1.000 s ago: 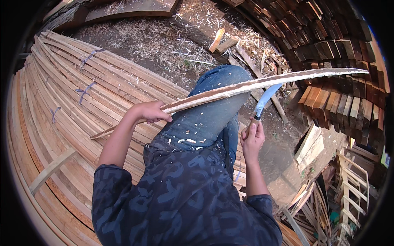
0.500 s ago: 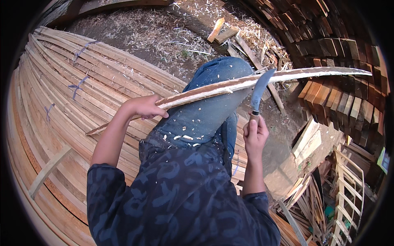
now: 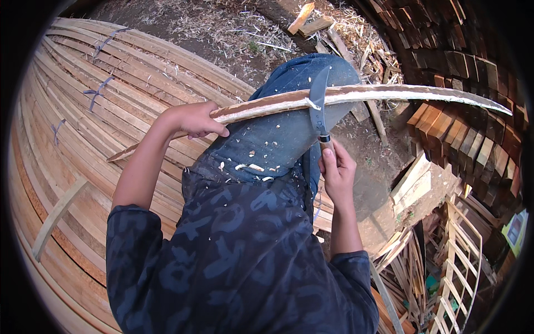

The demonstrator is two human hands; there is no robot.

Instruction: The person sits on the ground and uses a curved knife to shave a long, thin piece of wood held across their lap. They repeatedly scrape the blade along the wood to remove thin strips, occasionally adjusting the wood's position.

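My left hand [image 3: 200, 119] is wrapped round a long, thin wooden strip [image 3: 378, 93] that lies across my raised thigh. The strip has a brown upper face and a pale, freshly cut edge; one end reaches far right, the other passes under my left forearm. In my right hand [image 3: 337, 167] is the wooden handle of a large knife [image 3: 318, 106]. Its broad blade crosses the strip over my thigh, with a small pale curl of wood at the cut edge. Wood chips [image 3: 256, 167] are scattered on my jeans and shirt.
Bundles of long wooden slats [image 3: 128, 92], tied with dark strips, spread under me and to the left. Stacked cut timber [image 3: 461, 133] rises at the right. Shavings [image 3: 222, 33] cover the ground ahead. A ladder-like wooden frame [image 3: 456, 261] and offcuts lie at lower right.
The knife has moved left along the strip, from beyond my knee to over my thigh, its blade now at the cut edge. My left hand keeps its hold.
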